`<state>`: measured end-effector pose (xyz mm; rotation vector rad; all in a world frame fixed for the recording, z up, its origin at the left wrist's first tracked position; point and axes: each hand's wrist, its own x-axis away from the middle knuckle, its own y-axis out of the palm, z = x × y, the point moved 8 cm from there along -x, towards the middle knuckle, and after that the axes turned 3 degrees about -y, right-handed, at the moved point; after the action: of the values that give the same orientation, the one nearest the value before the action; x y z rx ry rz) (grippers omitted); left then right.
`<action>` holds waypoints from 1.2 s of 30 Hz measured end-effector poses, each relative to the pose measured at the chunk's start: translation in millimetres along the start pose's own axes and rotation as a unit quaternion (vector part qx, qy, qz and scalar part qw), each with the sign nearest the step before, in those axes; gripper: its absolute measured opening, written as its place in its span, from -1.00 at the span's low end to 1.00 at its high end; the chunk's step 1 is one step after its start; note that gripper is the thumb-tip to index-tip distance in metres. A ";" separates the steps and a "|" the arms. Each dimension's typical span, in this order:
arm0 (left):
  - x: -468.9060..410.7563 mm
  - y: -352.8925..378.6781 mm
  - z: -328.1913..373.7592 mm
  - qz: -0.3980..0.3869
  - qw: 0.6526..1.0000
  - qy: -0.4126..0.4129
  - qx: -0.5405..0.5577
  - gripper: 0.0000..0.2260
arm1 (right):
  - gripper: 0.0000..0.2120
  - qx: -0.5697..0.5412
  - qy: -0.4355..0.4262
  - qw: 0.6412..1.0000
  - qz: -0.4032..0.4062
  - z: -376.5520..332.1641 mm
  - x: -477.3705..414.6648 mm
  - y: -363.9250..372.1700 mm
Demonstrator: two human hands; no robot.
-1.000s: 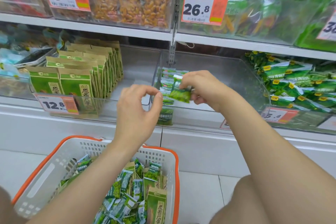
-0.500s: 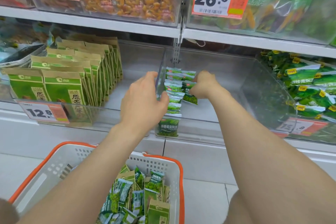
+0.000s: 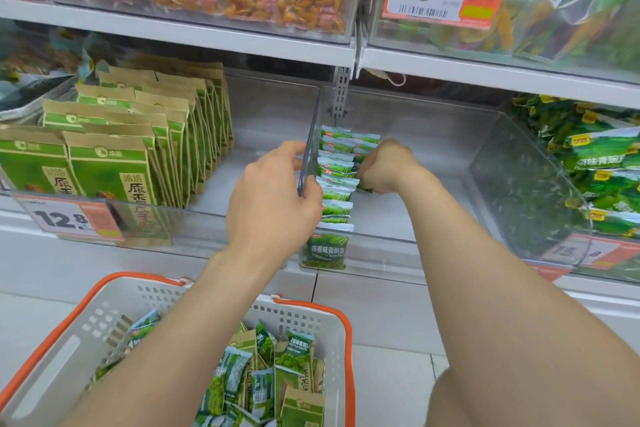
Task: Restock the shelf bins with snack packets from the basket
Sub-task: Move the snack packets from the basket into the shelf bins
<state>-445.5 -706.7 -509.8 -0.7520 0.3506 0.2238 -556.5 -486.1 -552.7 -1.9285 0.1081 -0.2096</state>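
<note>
The left hand (image 3: 273,198) pinches the side wall of the clear bin (image 3: 381,243), right beside the row of pea packets (image 3: 336,198). Just past that row the right hand (image 3: 384,166) is fisted inside the bin, seemingly around a green packet (image 3: 365,188) that its knuckles mostly hide. Seed packs (image 3: 138,156) stand left of the left hand. The basket (image 3: 311,305), holding more packets, sits under both forearms.

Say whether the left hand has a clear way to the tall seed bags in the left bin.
Likely yes. The left hand grips the clear divider right beside that open-topped bin; only bare bin floor separates it from the seed bags. It must release the divider first.
</note>
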 end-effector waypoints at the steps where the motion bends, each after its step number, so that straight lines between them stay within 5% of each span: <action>1: 0.2 -0.1 0.2 0.001 1.000 0.000 -0.003 -0.66 | -0.88 0.001 -0.008 1.000 -0.028 -0.2 2.4 6.5; 5: -0.2 -0.6 1.0 0.002 1.000 0.000 -0.006 -0.67 | -0.70 -0.027 -0.023 0.997 -0.064 0.2 7.3 13.5; 14: 2.6 1.2 -1.3 -0.005 1.000 0.019 0.002 -0.61 | -0.91 0.036 -0.065 0.989 -0.127 -9.9 24.2 19.0; 18: 5.0 2.7 -2.8 -0.030 0.999 0.037 -0.002 -0.61 | -0.65 0.028 -0.074 0.990 -0.117 -4.4 30.9 10.4; 23: 22.6 -12.5 5.0 0.047 0.993 0.105 0.024 -0.63 | -0.62 -0.004 -0.062 0.998 -0.028 -0.4 52.5 -16.8; 28: 71.3 -42.6 17.4 0.192 0.955 0.228 0.010 -0.95 | -0.75 -0.045 -0.116 0.986 0.109 -25.7 90.9 -48.7; 32: 101.7 -9.4 -15.7 0.088 0.972 0.209 -0.057 -0.97 | -0.85 -0.070 -0.201 0.965 0.153 -54.6 145.4 -65.1; 36: 115.1 38.5 -73.2 -0.107 0.978 0.074 -0.162 -0.83 | -0.88 0.003 -0.308 0.950 0.047 -83.3 203.5 -52.7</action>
<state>-368.9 -722.1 -628.1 -1.1256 0.3756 0.0191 -375.0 -579.3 -455.4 -1.8930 -0.2155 0.4583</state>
